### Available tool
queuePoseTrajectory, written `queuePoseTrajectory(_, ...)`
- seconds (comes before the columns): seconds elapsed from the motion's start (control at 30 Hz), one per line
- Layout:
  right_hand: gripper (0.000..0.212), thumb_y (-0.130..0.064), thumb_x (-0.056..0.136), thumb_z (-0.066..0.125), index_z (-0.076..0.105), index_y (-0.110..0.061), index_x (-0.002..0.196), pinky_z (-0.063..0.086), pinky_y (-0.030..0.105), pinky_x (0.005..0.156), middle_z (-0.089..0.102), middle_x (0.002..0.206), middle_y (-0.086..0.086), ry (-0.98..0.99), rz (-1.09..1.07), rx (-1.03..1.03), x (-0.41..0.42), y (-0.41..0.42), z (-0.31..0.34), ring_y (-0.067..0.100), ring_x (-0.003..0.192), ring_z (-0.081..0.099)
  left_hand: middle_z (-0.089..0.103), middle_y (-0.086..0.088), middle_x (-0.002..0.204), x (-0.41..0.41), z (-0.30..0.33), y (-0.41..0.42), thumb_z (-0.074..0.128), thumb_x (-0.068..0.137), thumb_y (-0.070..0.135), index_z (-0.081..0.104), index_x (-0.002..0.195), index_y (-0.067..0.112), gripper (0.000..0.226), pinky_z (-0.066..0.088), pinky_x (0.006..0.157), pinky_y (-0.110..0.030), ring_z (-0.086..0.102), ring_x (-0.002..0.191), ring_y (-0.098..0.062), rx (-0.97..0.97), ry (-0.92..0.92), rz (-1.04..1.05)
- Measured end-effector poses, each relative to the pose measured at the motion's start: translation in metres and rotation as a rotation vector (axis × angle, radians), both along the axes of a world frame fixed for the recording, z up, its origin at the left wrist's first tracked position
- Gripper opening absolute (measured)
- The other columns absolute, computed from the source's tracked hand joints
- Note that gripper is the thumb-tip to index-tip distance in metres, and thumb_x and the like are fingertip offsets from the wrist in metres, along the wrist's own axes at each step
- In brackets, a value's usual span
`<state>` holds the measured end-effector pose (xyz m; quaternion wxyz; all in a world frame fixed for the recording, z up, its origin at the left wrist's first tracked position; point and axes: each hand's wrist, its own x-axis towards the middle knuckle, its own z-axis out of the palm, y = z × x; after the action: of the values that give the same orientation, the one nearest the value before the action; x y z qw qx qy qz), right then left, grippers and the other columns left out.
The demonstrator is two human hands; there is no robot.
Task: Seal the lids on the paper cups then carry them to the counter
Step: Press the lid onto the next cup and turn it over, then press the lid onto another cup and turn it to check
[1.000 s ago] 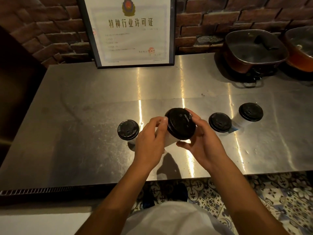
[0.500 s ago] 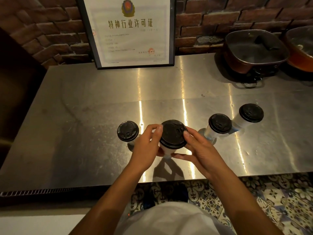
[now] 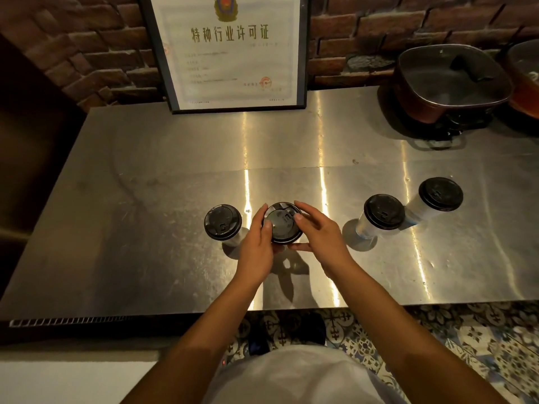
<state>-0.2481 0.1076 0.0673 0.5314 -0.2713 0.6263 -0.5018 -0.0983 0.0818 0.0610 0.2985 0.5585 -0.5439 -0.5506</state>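
Several white paper cups with black lids stand in a row on a steel table (image 3: 145,258). The middle cup (image 3: 282,225) stands upright on the table between my hands. My left hand (image 3: 256,246) grips its left side, thumb on the lid's rim. My right hand (image 3: 316,237) holds the right side, fingers curled over the lid's far edge and thumb under its near edge. The cup's body is hidden below the lid and hands. One lidded cup (image 3: 223,225) stands just left of my left hand. Two more, a nearer cup (image 3: 382,217) and a farther cup (image 3: 437,198), stand to the right.
A framed certificate (image 3: 233,51) leans on the brick wall at the back. A dark square pot with a glass lid (image 3: 449,83) and an orange pot (image 3: 525,83) sit at the back right. Patterned floor tiles (image 3: 437,345) lie below the table's front edge.
The middle cup was tilted and lifted in both hands a second ago. It has come down and now stands upright on the table, both hands still round its lid.
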Motion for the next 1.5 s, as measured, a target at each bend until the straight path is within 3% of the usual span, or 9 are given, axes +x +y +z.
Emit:
queuePoseTrajectory(0.13, 0.034, -0.022, 0.103, 0.06, 0.065, -0.028, 0.136, 0.065, 0.045, 0.08, 0.066, 0.131, -0.002, 0.064, -0.003, 0.015, 0.008, -0.023, -0.017, 0.019, 0.118, 0.063, 0.058, -0.003, 0.141, -0.004, -0.012, -0.018, 0.036, 0.11, 0.03, 0.039, 0.153, 0.032, 0.043, 0.055, 0.1, -0.049, 0.058, 0.126, -0.019, -0.063, -0.136, 0.067)
queuePoseTrajectory(0.3, 0.035, -0.022, 0.103, 0.059, 0.064, -0.028, 0.137, 0.061, 0.041, 0.094, 0.066, 0.135, 0.0, 0.177, -0.003, 0.072, 0.012, -0.03, -0.041, 0.023, 0.124, 0.062, 0.066, -0.011, 0.128, -0.006, -0.024, -0.033, 0.038, 0.11, 0.022, 0.047, 0.149, 0.027, 0.041, 0.051, 0.094, -0.026, 0.063, 0.111, -0.017, -0.087, -0.321, 0.026)
queuePoseTrajectory(0.4, 0.036, -0.023, 0.105, 0.057, 0.06, -0.029, 0.14, 0.048, 0.026, 0.1, 0.064, 0.14, -0.001, 0.265, 0.054, 0.082, 0.011, -0.027, -0.047, 0.019, 0.128, 0.06, 0.067, -0.012, 0.122, -0.007, -0.035, -0.032, 0.037, 0.11, 0.025, 0.046, 0.148, 0.033, 0.04, 0.056, 0.096, -0.035, 0.067, 0.111, -0.025, -0.089, -0.374, -0.006)
queuePoseTrajectory(0.53, 0.038, -0.024, 0.105, 0.057, 0.058, -0.031, 0.142, 0.049, 0.032, 0.105, 0.066, 0.139, 0.001, 0.305, 0.087, 0.093, 0.008, -0.024, -0.049, 0.02, 0.127, 0.062, 0.061, -0.011, 0.135, -0.005, -0.032, -0.029, 0.038, 0.109, 0.028, 0.04, 0.152, 0.031, 0.043, 0.05, 0.102, -0.031, 0.061, 0.123, -0.027, -0.072, -0.417, -0.067)
queuePoseTrajectory(0.67, 0.045, -0.034, 0.102, 0.059, 0.051, -0.032, 0.146, 0.047, 0.027, 0.096, 0.064, 0.138, 0.003, 0.326, 0.06, 0.118, 0.005, -0.023, -0.047, 0.016, 0.115, 0.063, 0.044, -0.012, 0.153, -0.003, -0.016, -0.027, 0.044, 0.106, 0.036, 0.018, 0.16, 0.021, 0.062, 0.042, 0.11, -0.045, 0.047, 0.138, -0.032, -0.083, -0.588, -0.238)
queuePoseTrajectory(0.9, 0.043, -0.037, 0.101, 0.054, 0.053, -0.025, 0.143, 0.045, 0.043, 0.107, 0.051, 0.152, 0.002, 0.852, 0.025, -0.058, -0.019, -0.019, -0.015, 0.025, 0.135, 0.051, 0.037, -0.007, 0.157, -0.002, 0.027, -0.023, 0.04, 0.102, 0.053, 0.03, 0.154, 0.019, 0.063, 0.047, 0.1, -0.046, 0.051, 0.133, -0.031, -0.385, -0.959, -0.345)
queuePoseTrajectory(1.0, 0.054, -0.054, 0.103, 0.041, 0.042, -0.037, 0.154, 0.018, 0.05, 0.123, 0.027, 0.169, 0.001, 1.135, 0.057, -0.15, -0.035, -0.013, -0.004, 0.027, 0.157, 0.019, 0.019, -0.007, 0.168, -0.008, 0.042, -0.028, 0.03, 0.102, 0.062, 0.021, 0.16, 0.029, 0.067, 0.02, 0.122, -0.05, 0.02, 0.154, -0.031, -0.564, -0.98, -0.304)
queuePoseTrajectory(1.13, 0.074, -0.078, 0.095, 0.021, 0.016, -0.045, 0.161, 0.001, 0.057, 0.126, 0.001, 0.174, 0.0, 1.335, 0.132, -0.008, -0.053, -0.004, -0.002, 0.029, 0.16, -0.004, -0.016, -0.005, 0.169, -0.02, 0.033, -0.037, 0.017, 0.096, 0.075, -0.009, 0.16, 0.033, 0.081, -0.006, 0.124, -0.058, -0.02, 0.155, -0.03, -0.568, -1.031, -0.346)
queuePoseTrajectory(1.5, 0.066, -0.07, 0.101, 0.028, 0.021, -0.042, 0.16, 0.015, 0.06, 0.125, 0.007, 0.173, 0.003, 1.288, -0.014, 0.166, -0.112, 0.054, 0.006, 0.032, 0.159, 0.001, -0.008, -0.003, 0.171, -0.076, 0.019, -0.022, 0.023, 0.1, 0.069, 0.0, 0.162, 0.029, 0.077, -0.004, 0.126, -0.047, -0.01, 0.157, -0.027, -0.647, -0.817, -0.469)
